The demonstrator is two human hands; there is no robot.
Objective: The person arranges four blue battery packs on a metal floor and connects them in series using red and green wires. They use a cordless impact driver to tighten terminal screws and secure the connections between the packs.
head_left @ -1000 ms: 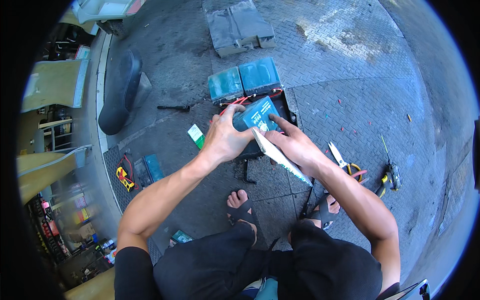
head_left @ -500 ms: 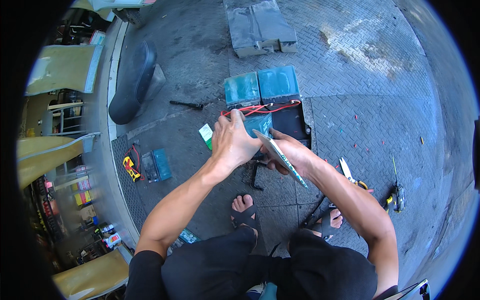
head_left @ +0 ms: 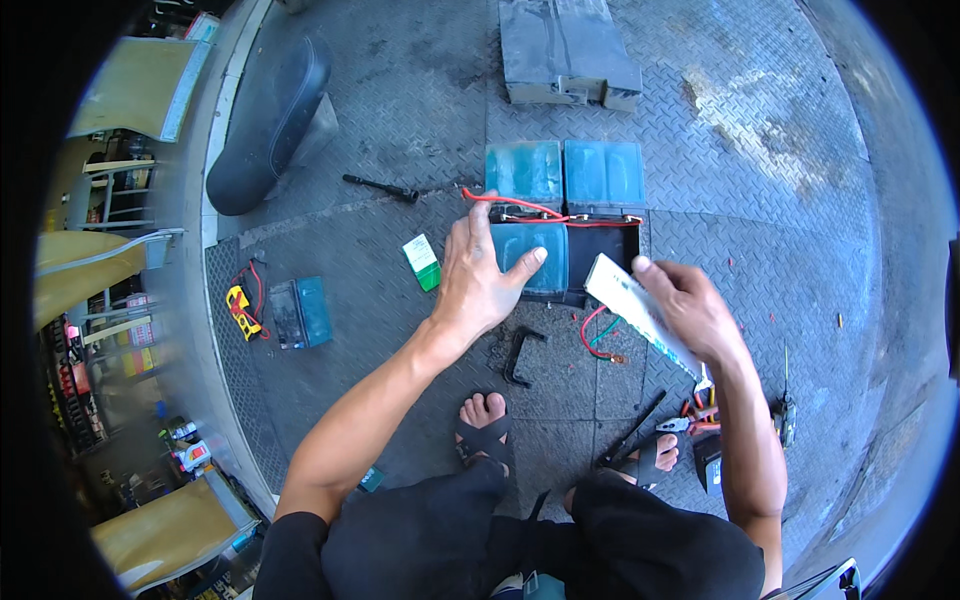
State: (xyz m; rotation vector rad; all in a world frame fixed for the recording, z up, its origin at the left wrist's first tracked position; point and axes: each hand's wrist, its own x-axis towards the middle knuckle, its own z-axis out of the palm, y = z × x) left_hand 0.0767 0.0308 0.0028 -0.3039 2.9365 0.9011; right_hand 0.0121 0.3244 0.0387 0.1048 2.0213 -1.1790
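Observation:
My left hand (head_left: 472,268) has its thumb spread from the fingers and rests over the left edge of a teal-topped battery (head_left: 540,240). Its fingertips reach up beside a red wire (head_left: 530,207) that runs along the batteries. In my right hand (head_left: 692,308) is a long, flat white piece with blue-green print (head_left: 632,302), perhaps a flattened carton, pinched by the thumb and tilted. Two more teal batteries (head_left: 523,172) (head_left: 603,172) stand just beyond the wire. They adjoin a black case (head_left: 603,250) with a bare compartment right of the nearest battery.
Near my feet lie a black bracket (head_left: 518,358), a red-green lead (head_left: 590,340) and pliers (head_left: 690,424). Left are a yellow meter (head_left: 242,311), a small battery (head_left: 312,312), a green-white box (head_left: 422,263), a black rod (head_left: 380,188) and a seat (head_left: 275,120). A grey cover (head_left: 570,50) lies beyond.
My hands have moved apart. The flat white piece has gone right with my right hand, while my left thumb has come over the nearest battery. The view has shifted slightly.

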